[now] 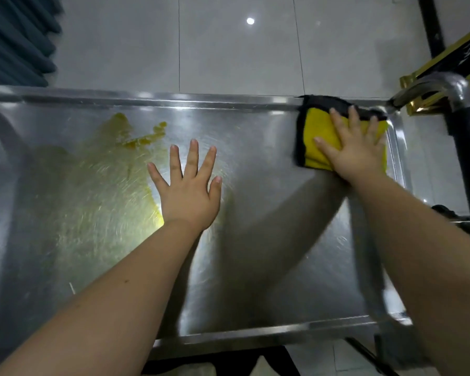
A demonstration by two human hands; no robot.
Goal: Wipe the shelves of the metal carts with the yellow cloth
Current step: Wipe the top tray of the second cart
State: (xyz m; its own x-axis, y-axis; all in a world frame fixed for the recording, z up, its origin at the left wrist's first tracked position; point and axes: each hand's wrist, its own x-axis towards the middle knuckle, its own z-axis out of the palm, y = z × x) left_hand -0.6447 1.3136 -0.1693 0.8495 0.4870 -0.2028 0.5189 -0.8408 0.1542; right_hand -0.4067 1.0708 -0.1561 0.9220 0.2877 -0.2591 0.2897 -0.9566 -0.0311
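Folds show in the thick yellow cloth with black edging (319, 137): it is doubled over, its dark border running along the top and left sides. It lies in the upper right of the frame, in the far right corner of the scratched stainless-steel cart shelf (269, 240), against the raised rim. Your right hand (356, 147) presses flat on it, fingers straight and spread, not clenched around it. Your left hand (190, 191) rests palm-down on the bare metal at mid-frame, fingers splayed, grasping nothing. A streaky yellow smear (114, 169) covers the shelf's left half. The chrome tube handle with a black sleeve (445, 88) rises at the right edge.
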